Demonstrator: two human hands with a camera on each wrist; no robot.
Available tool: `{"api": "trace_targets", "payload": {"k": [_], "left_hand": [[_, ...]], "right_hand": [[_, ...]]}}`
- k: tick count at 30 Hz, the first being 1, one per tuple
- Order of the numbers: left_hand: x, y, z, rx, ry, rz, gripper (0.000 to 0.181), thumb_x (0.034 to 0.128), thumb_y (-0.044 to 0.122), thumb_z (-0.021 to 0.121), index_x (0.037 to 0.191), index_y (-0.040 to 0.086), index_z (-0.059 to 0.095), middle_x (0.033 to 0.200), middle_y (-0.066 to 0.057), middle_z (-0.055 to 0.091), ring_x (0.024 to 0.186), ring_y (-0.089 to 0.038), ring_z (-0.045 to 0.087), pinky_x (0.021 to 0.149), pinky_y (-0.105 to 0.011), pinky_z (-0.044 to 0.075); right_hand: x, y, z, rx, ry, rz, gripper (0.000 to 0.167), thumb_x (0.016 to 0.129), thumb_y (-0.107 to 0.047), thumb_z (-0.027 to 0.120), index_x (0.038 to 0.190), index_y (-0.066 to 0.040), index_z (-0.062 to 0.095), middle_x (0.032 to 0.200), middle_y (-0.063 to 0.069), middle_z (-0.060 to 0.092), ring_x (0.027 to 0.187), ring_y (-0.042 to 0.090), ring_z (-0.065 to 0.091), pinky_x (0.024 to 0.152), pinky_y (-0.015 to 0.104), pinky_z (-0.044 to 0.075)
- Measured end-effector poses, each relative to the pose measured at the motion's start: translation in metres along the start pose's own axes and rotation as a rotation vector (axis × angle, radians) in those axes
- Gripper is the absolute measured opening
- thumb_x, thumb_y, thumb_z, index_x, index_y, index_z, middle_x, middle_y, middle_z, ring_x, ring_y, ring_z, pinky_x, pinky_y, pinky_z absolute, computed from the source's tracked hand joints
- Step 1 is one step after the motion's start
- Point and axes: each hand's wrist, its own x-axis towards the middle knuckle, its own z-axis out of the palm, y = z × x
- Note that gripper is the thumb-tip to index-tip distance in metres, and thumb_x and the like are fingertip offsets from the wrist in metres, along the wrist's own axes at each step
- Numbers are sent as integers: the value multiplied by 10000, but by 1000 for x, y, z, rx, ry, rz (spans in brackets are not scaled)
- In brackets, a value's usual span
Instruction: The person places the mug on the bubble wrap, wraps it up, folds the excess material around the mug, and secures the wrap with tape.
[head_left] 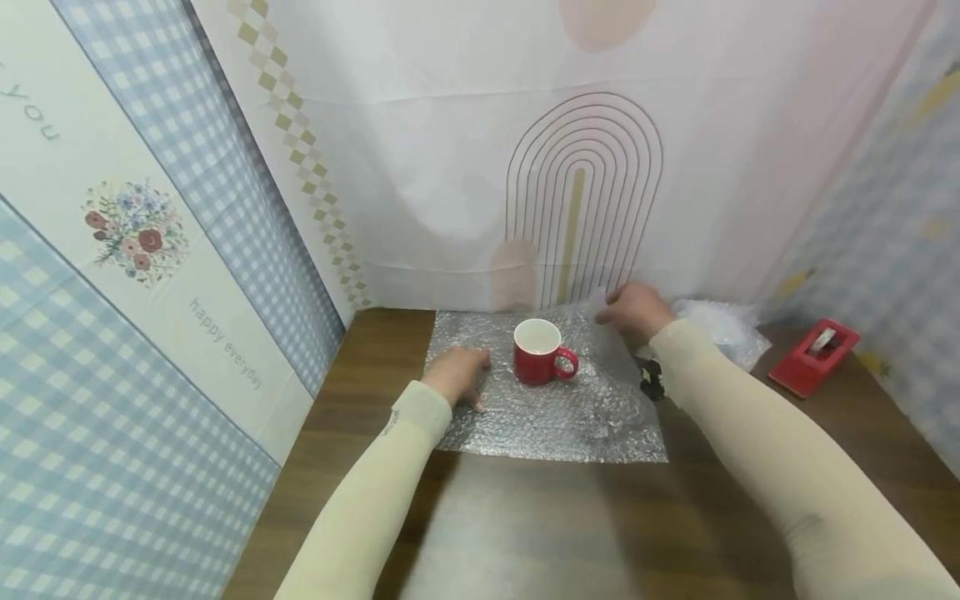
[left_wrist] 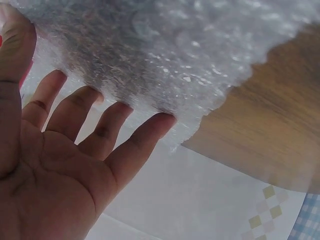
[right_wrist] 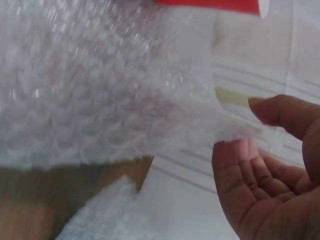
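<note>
A red mug (head_left: 534,363) with a white inside stands upright on a sheet of bubble wrap (head_left: 517,429) laid on the table, its handle toward the right. The left hand (head_left: 457,373) rests on the sheet left of the mug; in the left wrist view the fingers of this hand (left_wrist: 75,145) are spread and touch the wrap. At the sheet's far right corner, the right hand (head_left: 636,310) holds the lifted wrap. In the right wrist view, the wrap's corner (right_wrist: 230,127) lies by the fingertips of the right hand (right_wrist: 265,170), and the mug (right_wrist: 225,5) shows at the top edge.
Another bundle of bubble wrap (head_left: 723,329) lies behind the right forearm. A red tape dispenser (head_left: 814,357) is on the right side of the wooden table (head_left: 352,400). Printed cloth (head_left: 435,167) hangs behind the table, and checked cloth hangs at both sides.
</note>
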Motion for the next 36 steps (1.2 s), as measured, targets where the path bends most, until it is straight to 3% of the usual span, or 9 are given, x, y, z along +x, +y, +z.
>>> {"api": "trace_targets", "payload": {"k": [2,4,8,11,19,26,31,32,36], "left_hand": [[-5,0,-4,7,-5,0,915,576,380,1096,1401,194,748,1393,-127,813,1308,-405,758,1112,-594,634],[0,-5,0,-24,-8,-2,917,561,387,1095,1395,211,756,1396,-128,813,1311,-412,757,1130,-600,624],[6,-11,7,-59,7,10,931,551,401,1093,1401,224,757,1426,-123,803,1345,-416,743,1183,-599,596],[9,-14,10,-44,3,12,934,559,420,1092,1413,251,754,1431,-99,804,1347,-400,745,1175,-597,601],[9,-17,14,-21,12,25,920,569,426,1096,1400,237,748,1387,-113,817,1299,-393,763,1122,-588,631],[-6,-2,-3,-58,-10,-8,925,577,399,1098,1421,242,752,1386,-93,820,1309,-369,760,1136,-572,623],[2,-11,9,-47,39,33,919,555,411,1099,1384,215,753,1361,-121,821,1285,-414,759,1127,-602,620],[-3,-4,0,-36,33,26,906,580,399,1095,1395,205,749,1373,-129,815,1298,-422,753,1137,-607,615],[12,-16,12,-17,26,38,919,569,459,1088,1398,255,749,1366,-86,822,1279,-400,764,1107,-606,634]], "right_hand": [[-2,-6,5,-22,33,-61,262,985,-171,766,976,89,734,858,151,735,776,280,668,697,374,594],[-4,-12,9,-56,69,-132,228,961,-129,728,811,38,692,704,43,613,657,197,531,605,316,464],[-11,-31,19,-74,125,-221,261,962,-125,716,1103,60,835,1023,196,842,866,300,713,783,401,600],[-18,-48,31,-68,106,-231,378,994,-151,709,1301,47,803,1316,254,821,1152,393,776,1005,521,645],[-31,-77,55,-168,63,-331,286,953,-86,728,1200,17,831,1154,177,855,1055,310,790,988,524,666],[-30,-80,66,-306,-9,-411,219,997,-103,740,1173,-9,830,1092,145,847,931,243,744,893,471,670],[-24,-78,65,-330,-101,-428,290,1050,-218,760,1231,-3,835,1221,185,853,1112,326,804,1043,514,666],[-22,-78,64,-325,-123,-426,299,1071,-238,744,1234,-6,837,1195,175,859,1068,308,811,1030,501,669],[-15,-74,55,-344,-159,-508,216,1091,-187,717,1146,-34,859,1067,116,846,963,271,779,991,499,659]]}}
